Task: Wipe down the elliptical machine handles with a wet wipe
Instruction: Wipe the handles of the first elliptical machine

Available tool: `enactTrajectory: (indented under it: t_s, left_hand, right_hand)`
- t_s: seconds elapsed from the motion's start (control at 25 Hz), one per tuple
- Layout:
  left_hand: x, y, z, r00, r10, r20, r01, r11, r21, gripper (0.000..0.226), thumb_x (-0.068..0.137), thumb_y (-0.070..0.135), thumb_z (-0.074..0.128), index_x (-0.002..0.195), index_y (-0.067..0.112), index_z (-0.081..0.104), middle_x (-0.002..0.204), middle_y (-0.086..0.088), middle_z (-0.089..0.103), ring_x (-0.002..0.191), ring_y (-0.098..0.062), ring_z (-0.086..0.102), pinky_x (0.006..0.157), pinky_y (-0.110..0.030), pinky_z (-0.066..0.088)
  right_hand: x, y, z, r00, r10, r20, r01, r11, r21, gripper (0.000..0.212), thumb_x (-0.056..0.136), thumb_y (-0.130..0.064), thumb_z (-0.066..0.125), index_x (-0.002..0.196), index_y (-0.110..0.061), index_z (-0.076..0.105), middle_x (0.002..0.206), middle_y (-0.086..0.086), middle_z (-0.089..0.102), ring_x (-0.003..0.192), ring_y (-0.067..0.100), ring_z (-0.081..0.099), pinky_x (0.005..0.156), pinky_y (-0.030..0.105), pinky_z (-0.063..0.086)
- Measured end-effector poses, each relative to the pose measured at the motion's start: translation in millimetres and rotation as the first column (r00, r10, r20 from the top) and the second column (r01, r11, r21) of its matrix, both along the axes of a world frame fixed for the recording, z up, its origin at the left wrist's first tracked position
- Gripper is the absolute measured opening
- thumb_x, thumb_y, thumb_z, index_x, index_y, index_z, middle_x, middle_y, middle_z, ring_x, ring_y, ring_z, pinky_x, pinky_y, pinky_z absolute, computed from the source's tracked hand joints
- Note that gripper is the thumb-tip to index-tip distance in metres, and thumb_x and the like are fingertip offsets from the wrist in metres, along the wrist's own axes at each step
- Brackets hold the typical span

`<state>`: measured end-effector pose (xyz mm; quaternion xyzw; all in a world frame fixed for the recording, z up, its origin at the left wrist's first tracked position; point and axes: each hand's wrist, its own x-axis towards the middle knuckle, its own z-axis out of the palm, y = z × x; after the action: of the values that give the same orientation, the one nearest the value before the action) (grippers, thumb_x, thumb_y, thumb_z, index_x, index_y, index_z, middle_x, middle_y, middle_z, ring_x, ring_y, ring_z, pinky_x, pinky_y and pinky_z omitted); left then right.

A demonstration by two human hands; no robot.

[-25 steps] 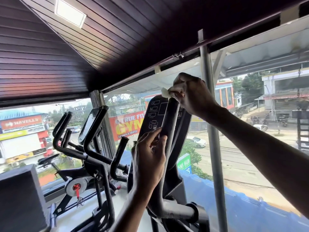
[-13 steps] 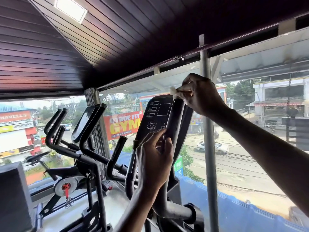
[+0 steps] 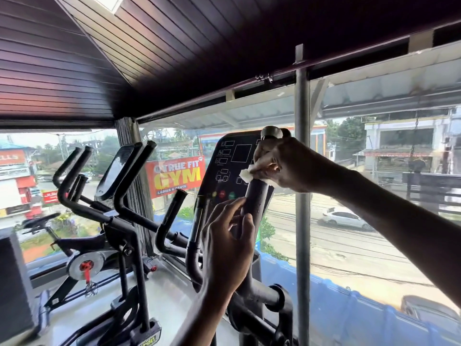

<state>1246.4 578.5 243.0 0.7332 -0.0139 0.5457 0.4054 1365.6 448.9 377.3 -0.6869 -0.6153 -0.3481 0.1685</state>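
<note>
Pale glossy floor (image 3: 169, 290), black exercise bike (image 3: 119, 236) standing on it, elliptical machine (image 3: 262, 295) beside, dark box (image 3: 12, 283) far left

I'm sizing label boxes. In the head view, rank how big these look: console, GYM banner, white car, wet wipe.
1. console
2. GYM banner
3. white car
4. wet wipe, partly under the right hand
Banner and car are far outside: apparent size only.

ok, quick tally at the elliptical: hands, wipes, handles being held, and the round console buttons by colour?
Hands: 2 (left hand, right hand)
Wet wipe: 1
Handle held by both hands: 1
Yellow button: 1
Red button: 1
Green button: 1
Total: 7
</note>
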Motion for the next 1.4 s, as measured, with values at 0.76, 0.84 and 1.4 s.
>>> enactTrajectory:
  t_s: [0.76,0.84,1.4]
  left_hand:
    - [-6.4,5.3,-16.5,0.997,-0.058,0.058,0.06,0.997,-0.042,0.033,0.084,0.029,0.066,0.116,0.022,0.074,0.116,0.026,0.065,0.107,0.002,0.066,0.092,-0.035,0.058]
    - [-7.3,7.1,-15.8,0.996,-0.068,0.056,0.07,0.997,-0.035,0.033,0.084,0.03,0.066,0.116,0.022,0.074,0.115,0.027,0.065,0.107,0.003,0.066,0.093,-0.034,0.057]
    - [-33.7,18.8,-35.7,0.996,-0.09,0.023,0.091,0.995,-0.042,0.024,0.082,0.018,0.079,0.104,0.026,0.076,0.105,0.017,0.071,0.09,0.004,0.069,0.078,-0.014,0.054]
  right_hand:
    - [-9.1,1.3,-18.4,0.995,-0.093,0.026,0.088,0.985,0.148,0.025,0.083,-0.02,0.077,0.105,-0.008,0.077,0.099,0.002,0.068,0.081,0.015,0.069,0.077,0.029,0.059]
    - [2.7,3.6,-2.6,0.988,-0.149,0.03,0.139,0.964,0.226,0.024,0.084,-0.017,0.077,0.106,-0.007,0.077,0.1,0.005,0.068,0.084,0.018,0.069,0.079,0.033,0.06]
    - [-46.7,8.2,-54.7,0.993,-0.121,-0.003,0.12,0.984,0.128,0.02,0.086,-0.018,0.077,0.105,-0.012,0.078,0.096,-0.002,0.067,0.081,0.01,0.066,0.078,0.023,0.055]
